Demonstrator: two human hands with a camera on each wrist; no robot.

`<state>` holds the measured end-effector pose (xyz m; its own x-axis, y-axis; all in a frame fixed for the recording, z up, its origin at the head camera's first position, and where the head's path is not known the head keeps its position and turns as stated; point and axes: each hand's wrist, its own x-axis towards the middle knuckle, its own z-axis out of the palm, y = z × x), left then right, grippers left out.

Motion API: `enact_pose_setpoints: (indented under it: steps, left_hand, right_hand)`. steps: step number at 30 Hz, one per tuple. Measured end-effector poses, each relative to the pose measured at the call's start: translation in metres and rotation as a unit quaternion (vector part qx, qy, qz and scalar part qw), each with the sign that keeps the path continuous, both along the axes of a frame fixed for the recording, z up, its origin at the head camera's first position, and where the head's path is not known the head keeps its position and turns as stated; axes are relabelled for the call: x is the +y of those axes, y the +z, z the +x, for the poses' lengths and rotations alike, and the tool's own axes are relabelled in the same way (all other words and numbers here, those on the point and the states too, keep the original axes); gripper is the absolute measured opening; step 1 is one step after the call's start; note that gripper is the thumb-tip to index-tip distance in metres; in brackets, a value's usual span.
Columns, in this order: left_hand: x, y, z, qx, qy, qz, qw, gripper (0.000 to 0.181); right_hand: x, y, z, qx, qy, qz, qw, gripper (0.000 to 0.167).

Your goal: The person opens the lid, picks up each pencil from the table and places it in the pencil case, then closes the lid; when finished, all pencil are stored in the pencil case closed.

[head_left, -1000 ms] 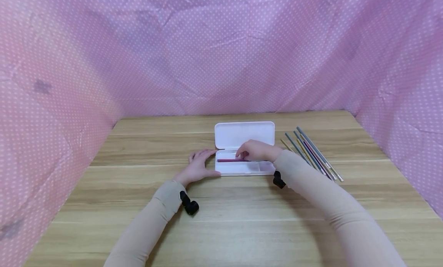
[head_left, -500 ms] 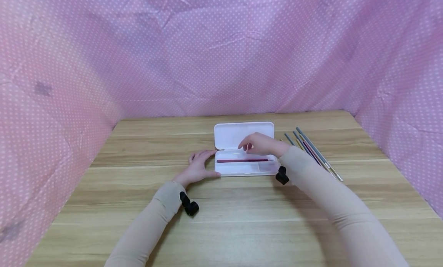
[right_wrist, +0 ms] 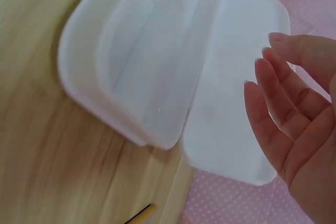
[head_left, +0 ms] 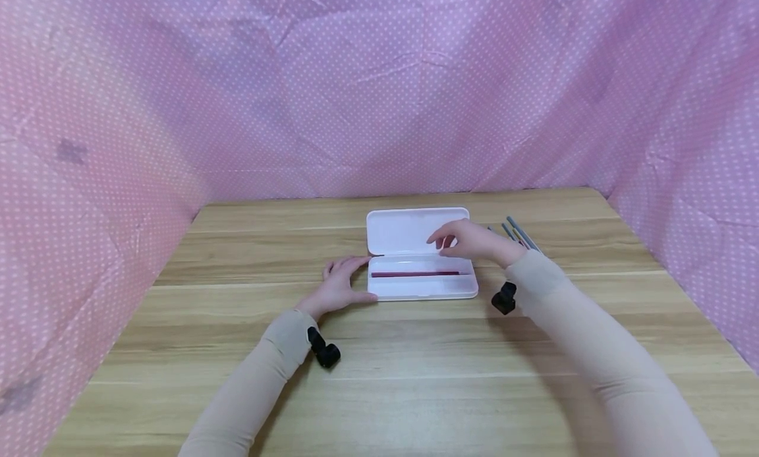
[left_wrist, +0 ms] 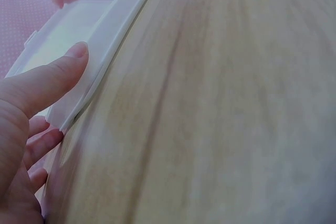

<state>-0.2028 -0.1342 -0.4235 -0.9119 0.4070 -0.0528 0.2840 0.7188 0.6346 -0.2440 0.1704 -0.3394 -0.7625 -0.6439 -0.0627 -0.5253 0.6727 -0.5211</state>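
Note:
A white pencil case (head_left: 423, 290) stands with its lid (head_left: 397, 232) raised at the back. Inside lies a dark red pencil (head_left: 415, 273), lengthwise. My left hand (head_left: 337, 289) spans the case's left end. Its thumb touches the front corner and its fingers the rear; the left wrist view shows the thumb (left_wrist: 60, 77) extended along the rim. Over the case's right half, in front of the lid, hovers my right hand (head_left: 468, 238). Its loosely bent fingers (right_wrist: 278, 98) hold nothing in the right wrist view.
Several pencils (head_left: 520, 233) lie on the wooden table (head_left: 379, 378) right of the case, partly hidden by my right forearm. One yellow pencil (right_wrist: 142, 214) shows in the right wrist view. Pink dotted cloth (head_left: 332, 101) hangs around the table's back and sides.
My right hand has let go of the dark red pencil, risen out of the case and moved right. The pencil stays inside. My left hand has hardly moved.

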Motion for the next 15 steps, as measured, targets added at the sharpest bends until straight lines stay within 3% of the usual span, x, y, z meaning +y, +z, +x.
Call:
enact_pose_setpoints:
  steps: [9,15]
  left_hand:
    - [0.000,0.001,0.000,0.000,-0.003,0.004,1.0000,0.090]
    - [0.000,0.002,0.000,-0.004,-0.004,0.007,1.0000,0.090]
  right_hand:
    - [0.030,-0.008,0.001,-0.015,-0.044,-0.016,0.9988,0.030]
    - [0.049,-0.013,0.003,-0.003,-0.055,-0.037,0.9978,0.027]
